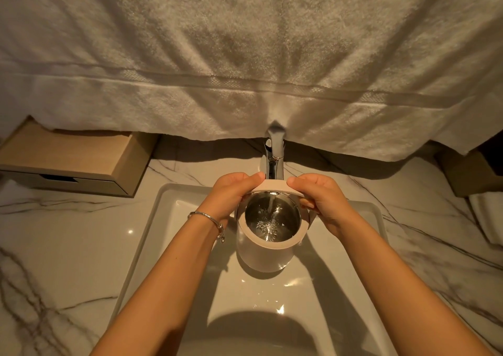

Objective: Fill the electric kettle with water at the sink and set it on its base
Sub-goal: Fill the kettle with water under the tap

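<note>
A white electric kettle (261,255) with a steel inside is held above the white square sink (152,236), under the chrome tap (275,154). Its lid (275,187) stands flipped open at the far side. A stream of water runs from the tap into the kettle, and bubbling water shows at the bottom. My left hand (231,195), with a silver bracelet on the wrist, grips the kettle's left side and the lid's edge. My right hand (324,200) grips the right side and the lid. The kettle's base is not in view.
A large white towel (245,56) hangs across the back, covering the top of the tap. A wooden drawer box (70,159) sits on the marble counter (54,247) at the left. Another box (473,176) and a folded white cloth (490,219) lie at the right.
</note>
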